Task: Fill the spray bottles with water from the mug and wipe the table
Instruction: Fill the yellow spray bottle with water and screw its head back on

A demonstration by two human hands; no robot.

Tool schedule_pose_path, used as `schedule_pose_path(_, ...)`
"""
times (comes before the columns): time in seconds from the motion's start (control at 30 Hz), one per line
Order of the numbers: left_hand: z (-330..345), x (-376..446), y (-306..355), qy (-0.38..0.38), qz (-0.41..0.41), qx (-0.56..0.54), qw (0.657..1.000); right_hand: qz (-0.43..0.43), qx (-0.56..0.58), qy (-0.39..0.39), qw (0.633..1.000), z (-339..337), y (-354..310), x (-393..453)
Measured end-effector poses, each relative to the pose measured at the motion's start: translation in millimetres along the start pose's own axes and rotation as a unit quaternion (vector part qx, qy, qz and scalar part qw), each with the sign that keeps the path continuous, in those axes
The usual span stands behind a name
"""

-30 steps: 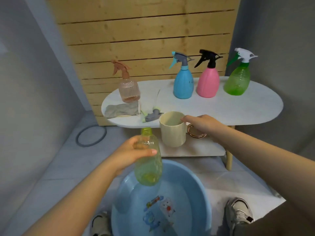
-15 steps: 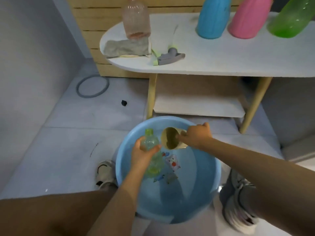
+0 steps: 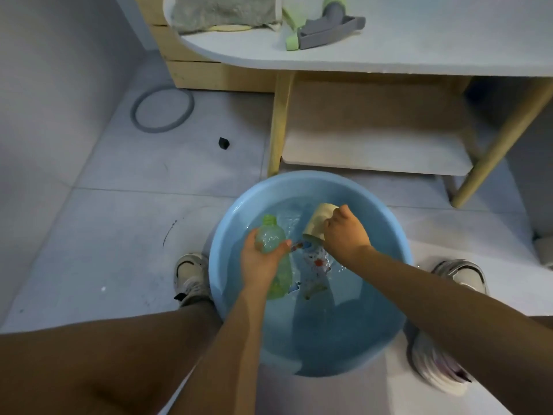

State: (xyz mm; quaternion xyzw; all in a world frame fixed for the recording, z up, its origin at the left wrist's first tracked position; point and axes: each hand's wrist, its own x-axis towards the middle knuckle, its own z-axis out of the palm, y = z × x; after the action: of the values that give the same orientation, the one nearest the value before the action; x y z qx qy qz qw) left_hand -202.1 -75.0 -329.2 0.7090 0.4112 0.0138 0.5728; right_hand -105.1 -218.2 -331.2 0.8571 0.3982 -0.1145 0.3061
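The right hand (image 3: 344,238) covers the mug's (image 3: 318,220) handle, and its mouth points down, hidden. The left hand (image 3: 260,262) masks the bottle's (image 3: 270,235) middle. The top edge cuts off the tabletop (image 3: 389,55), the cloth (image 3: 221,10) and the sprayer head (image 3: 326,28).

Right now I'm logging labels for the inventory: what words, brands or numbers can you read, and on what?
None can be read.
Basin: coloured printed picture on its floor, blurred under water, no legible words.
Green bottle, mug, trigger head: no label visible.
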Motion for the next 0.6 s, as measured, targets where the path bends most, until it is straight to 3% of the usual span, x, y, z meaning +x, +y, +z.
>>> schedule_pose_path(0.17,0.6,-2.3,-1.9,0.019,0.019,-0.003,1.000,-0.005,0.002,-0.013,1.000,14.5,-14.1,1.8)
schedule_pose_path(0.37,1.8,-7.6,2.8,0.034,0.061,-0.004,0.998,0.057,0.174,-0.044,0.982,12.7,-3.5,-8.5)
schedule_pose_path(0.43,1.0,-9.0,6.3,0.031,0.067,-0.009,0.997,0.108,0.249,-0.073,0.960,12.2,6.1,-10.6)
schedule_pose_path(0.6,-0.2,-13.4,6.2,0.031,0.090,0.001,0.995,0.177,0.462,-0.120,0.861,15.0,35.1,-15.8)
